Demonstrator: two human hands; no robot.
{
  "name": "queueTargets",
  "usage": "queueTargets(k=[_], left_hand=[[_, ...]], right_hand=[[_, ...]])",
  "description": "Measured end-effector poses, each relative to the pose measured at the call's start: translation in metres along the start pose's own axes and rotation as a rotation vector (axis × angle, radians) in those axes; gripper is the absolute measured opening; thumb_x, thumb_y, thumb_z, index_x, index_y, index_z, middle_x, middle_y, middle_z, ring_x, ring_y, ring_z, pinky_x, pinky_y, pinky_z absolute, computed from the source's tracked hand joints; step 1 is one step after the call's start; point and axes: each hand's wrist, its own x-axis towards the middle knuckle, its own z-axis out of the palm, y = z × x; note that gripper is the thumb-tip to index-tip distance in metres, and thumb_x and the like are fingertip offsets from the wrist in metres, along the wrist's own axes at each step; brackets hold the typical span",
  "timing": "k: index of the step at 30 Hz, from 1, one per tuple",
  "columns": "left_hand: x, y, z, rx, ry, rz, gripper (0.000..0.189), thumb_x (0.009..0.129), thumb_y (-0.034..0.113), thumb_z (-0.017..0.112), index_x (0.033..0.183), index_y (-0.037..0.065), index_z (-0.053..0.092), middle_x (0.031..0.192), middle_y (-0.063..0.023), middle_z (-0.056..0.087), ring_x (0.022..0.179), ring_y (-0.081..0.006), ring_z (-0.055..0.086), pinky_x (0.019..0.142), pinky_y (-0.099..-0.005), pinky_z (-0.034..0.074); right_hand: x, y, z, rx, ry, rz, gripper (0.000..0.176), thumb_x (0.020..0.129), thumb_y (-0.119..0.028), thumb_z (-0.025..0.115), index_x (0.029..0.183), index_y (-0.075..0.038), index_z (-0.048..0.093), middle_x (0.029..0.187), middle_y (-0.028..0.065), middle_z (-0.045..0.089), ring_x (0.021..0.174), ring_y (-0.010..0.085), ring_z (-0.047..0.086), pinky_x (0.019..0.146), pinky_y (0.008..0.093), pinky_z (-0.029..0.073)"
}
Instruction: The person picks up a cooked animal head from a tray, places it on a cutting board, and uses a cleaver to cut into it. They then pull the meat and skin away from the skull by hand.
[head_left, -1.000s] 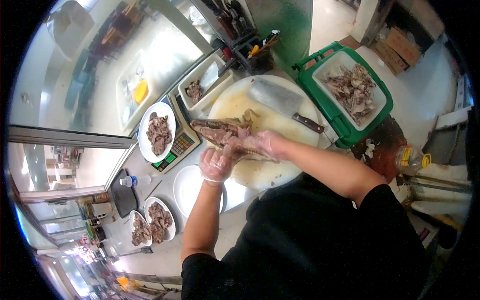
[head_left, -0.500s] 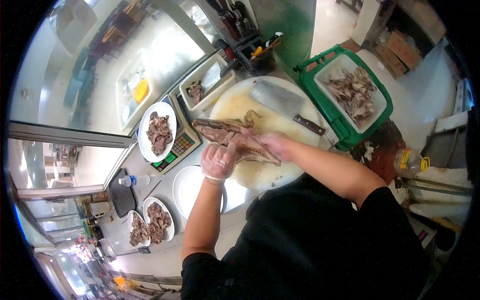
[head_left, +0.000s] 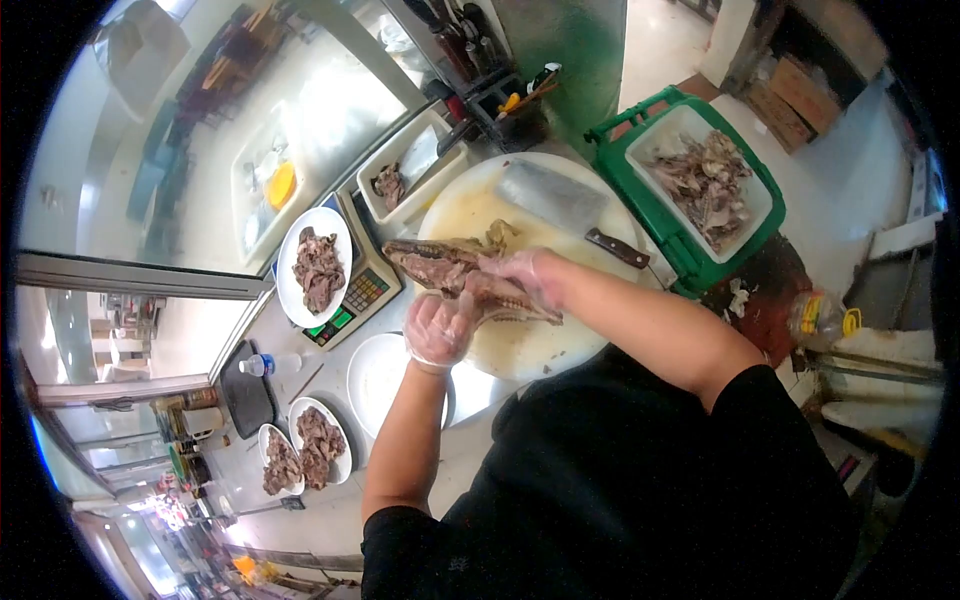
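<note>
A long piece of cooked meat on the bone point(head_left: 430, 262), shaped like an animal's head, lies across the round white cutting board point(head_left: 590, 335). My left hand point(head_left: 440, 328), in a clear plastic glove, is closed at the meat's near edge, its fingers curled against it. From the right, my gloved right hand point(head_left: 527, 274) grips the meat near its middle, fingers partly hidden. A cleaver point(head_left: 550, 193) with a dark wooden handle rests flat on the far side of the board, apart from both hands.
Left of the board are a scale point(head_left: 372, 285) bearing a plate of meat point(head_left: 318, 270), a bare white plate point(head_left: 375, 375) and two more meat plates. A green bin point(head_left: 682, 265) of bones stands right. Behind are a cream tray point(head_left: 405, 205) and a knife rack point(head_left: 510, 110).
My right hand has shifted slightly left and away from me along the meat. My left hand has stayed nearly in place, still closed at the near edge.
</note>
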Motion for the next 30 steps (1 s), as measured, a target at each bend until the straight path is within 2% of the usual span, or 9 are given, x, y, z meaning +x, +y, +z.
queueTargets(k=[1,5,8,13,17,19,22,26,30], left_hand=[[0.004,0.001,-0.004,-0.036,0.007,-0.001,0.038,0.062,0.001,0.071,0.099,0.005,0.065,0.073,-0.0021,0.05,0.063,-0.0198,0.052,0.058,-0.0339,0.047],[-0.001,-0.002,-0.003,-0.016,0.045,0.003,0.036,0.062,0.001,0.072,0.097,0.006,0.066,0.074,-0.0017,0.051,0.063,-0.0192,0.053,0.06,-0.0339,0.048],[0.003,-0.003,-0.005,0.008,0.059,0.009,0.036,0.061,0.001,0.072,0.097,0.007,0.066,0.073,-0.0011,0.051,0.064,-0.0189,0.053,0.06,-0.033,0.048],[0.009,-0.007,-0.006,0.028,0.1,0.033,0.037,0.06,0.002,0.073,0.096,0.009,0.065,0.074,-0.0007,0.05,0.065,-0.0191,0.053,0.06,-0.0324,0.045],[0.027,-0.01,-0.013,0.034,0.019,0.0,0.035,0.062,0.005,0.072,0.096,0.01,0.065,0.074,-0.0004,0.05,0.065,-0.0198,0.052,0.061,-0.0332,0.044],[0.034,-0.016,-0.014,0.013,-0.15,-0.029,0.029,0.065,0.01,0.071,0.093,0.013,0.065,0.073,-0.0015,0.053,0.067,-0.0212,0.055,0.062,-0.0357,0.045],[0.06,-0.017,-0.016,-0.058,-0.345,-0.084,0.024,0.069,0.016,0.068,0.092,0.014,0.065,0.071,-0.004,0.057,0.072,-0.0239,0.059,0.065,-0.0386,0.048],[0.086,-0.015,-0.01,-0.106,-0.482,-0.123,0.026,0.07,0.019,0.067,0.095,0.013,0.065,0.077,-0.0073,0.062,0.079,-0.0281,0.062,0.071,-0.0416,0.05],[0.086,-0.01,0.002,-0.121,-0.402,-0.251,0.028,0.073,0.018,0.067,0.1,0.012,0.065,0.09,-0.0107,0.065,0.084,-0.0312,0.063,0.075,-0.044,0.051]], right_hand=[[0.004,0.001,-0.002,-0.016,0.011,0.02,0.039,0.097,-0.031,0.057,0.123,-0.003,0.059,0.115,0.0083,0.068,0.105,0.0208,0.064,0.093,0.0358,0.051],[0.002,-0.001,0.005,-0.003,0.033,0.105,0.041,0.097,-0.032,0.058,0.125,-0.002,0.058,0.114,0.0092,0.068,0.103,0.0211,0.064,0.091,0.0344,0.052],[-0.006,0.003,0.013,0.07,-0.015,-0.033,0.043,0.096,-0.033,0.06,0.125,-0.001,0.058,0.113,0.0106,0.067,0.101,0.0204,0.064,0.088,0.0326,0.052],[-0.016,0.007,0.014,-0.505,0.257,-0.323,0.042,0.095,-0.029,0.062,0.122,0.002,0.059,0.108,0.0109,0.067,0.093,0.0174,0.064,0.082,0.0313,0.052],[0.022,0.017,-0.047,-0.588,0.314,-0.14,0.039,0.093,-0.026,0.065,0.121,0.001,0.059,0.108,0.0105,0.066,0.091,0.0175,0.063,0.081,0.031,0.052],[-0.023,0.005,-0.015,-0.751,0.62,-0.423,0.068,0.084,-0.049,0.069,0.127,0.0,0.054,0.111,0.0174,0.066,0.1,0.0249,0.064,0.089,0.0366,0.049],[-0.045,0.021,-0.006,-1.056,0.579,-0.734,0.068,0.086,-0.048,0.065,0.131,0.0,0.05,0.109,0.0209,0.065,0.103,0.0293,0.063,0.09,0.0399,0.048],[-0.049,0.027,-0.006,-1.474,0.527,-0.514,0.06,0.091,-0.036,0.059,0.141,-0.008,0.042,0.112,0.023,0.063,0.105,0.037,0.06,0.093,0.0417,0.047],[-0.016,0.041,-0.035,-1.169,0.456,-0.595,0.057,0.092,-0.033,0.057,0.141,-0.008,0.043,0.114,0.0217,0.063,0.103,0.0356,0.061,0.091,0.0411,0.047]])
